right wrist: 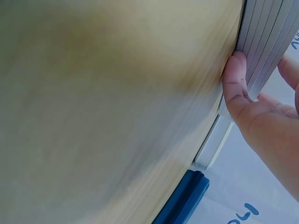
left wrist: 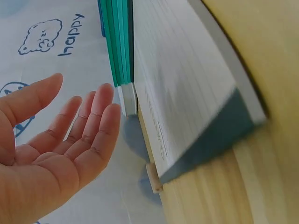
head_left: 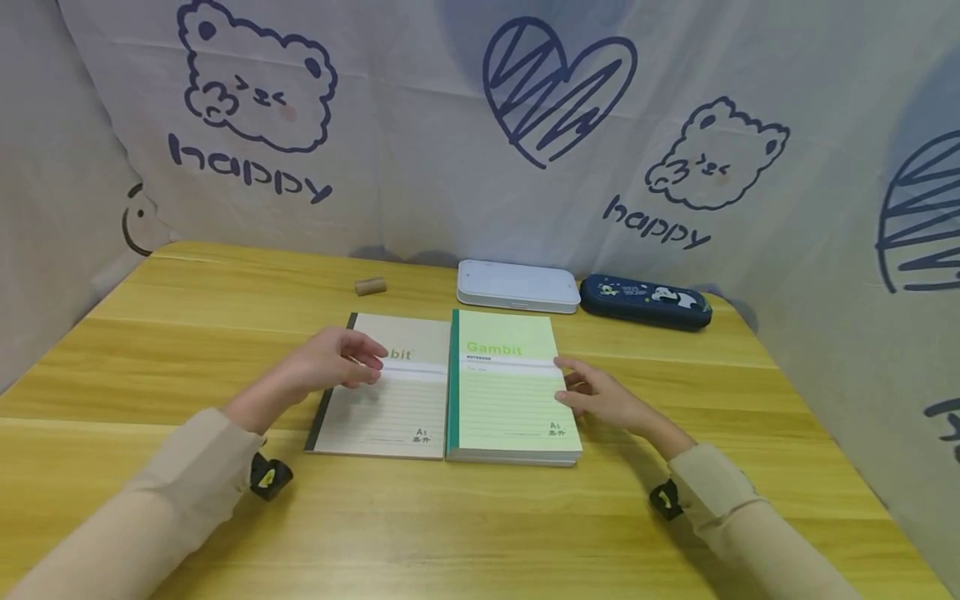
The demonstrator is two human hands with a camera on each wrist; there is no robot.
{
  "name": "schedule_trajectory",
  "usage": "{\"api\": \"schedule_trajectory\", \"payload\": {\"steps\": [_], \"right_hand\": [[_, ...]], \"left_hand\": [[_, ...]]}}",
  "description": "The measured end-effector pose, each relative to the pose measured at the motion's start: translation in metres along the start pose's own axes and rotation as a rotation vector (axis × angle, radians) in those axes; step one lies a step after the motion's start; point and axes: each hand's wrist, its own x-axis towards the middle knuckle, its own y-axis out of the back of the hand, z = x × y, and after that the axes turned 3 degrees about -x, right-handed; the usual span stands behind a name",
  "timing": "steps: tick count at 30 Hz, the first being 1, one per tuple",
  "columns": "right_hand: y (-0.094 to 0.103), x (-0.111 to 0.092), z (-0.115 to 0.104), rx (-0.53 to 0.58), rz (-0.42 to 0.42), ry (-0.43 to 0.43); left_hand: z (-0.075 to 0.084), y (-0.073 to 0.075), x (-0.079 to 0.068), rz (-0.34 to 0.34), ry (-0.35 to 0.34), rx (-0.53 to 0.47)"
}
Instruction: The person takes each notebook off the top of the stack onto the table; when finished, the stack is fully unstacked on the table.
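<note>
A stack of notebooks [head_left: 510, 392] with a light green cover and green spine lies mid-table, several thick by its page edges [right wrist: 264, 42]. Close against its left side lies a grey-beige notebook [head_left: 397, 417] with a dark spine. My left hand [head_left: 341, 358] hovers over that notebook's left part; in the left wrist view the hand [left wrist: 70, 149] has spread, loosely bent fingers and an empty palm. At the stack's right edge is my right hand [head_left: 600, 400], thumb and index fingertips against the edge. In the right wrist view, a finger [right wrist: 235, 77] rests low beside the page edges.
Behind the notebooks lies a white case [head_left: 517, 287], with a dark blue panda pencil case [head_left: 645, 302] to its right. A small brown cylinder [head_left: 371, 287] lies at the back left. A printed white cloth [head_left: 420, 150] hangs behind the wooden table [head_left: 420, 533].
</note>
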Motion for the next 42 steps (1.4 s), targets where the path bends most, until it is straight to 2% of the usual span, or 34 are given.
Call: {"api": "schedule_trajectory", "payload": {"steps": [10,21,31,42], "right_hand": [[0.0,0.0,-0.001,-0.007,0.003,0.003],[0.0,-0.001,-0.003,0.022,0.005,-0.005],[0.0,0.0,-0.002,0.017,0.004,0.003],[0.001,0.0,0.0,0.011,-0.002,-0.002]], "left_hand": [[0.005,-0.021,0.017,-0.004,-0.012,-0.034],[0.012,-0.05,0.034,-0.041,-0.06,-0.091],[0.017,-0.07,0.046,-0.074,0.058,-0.058],[0.021,-0.079,0.052,-0.083,0.066,0.013]]}}
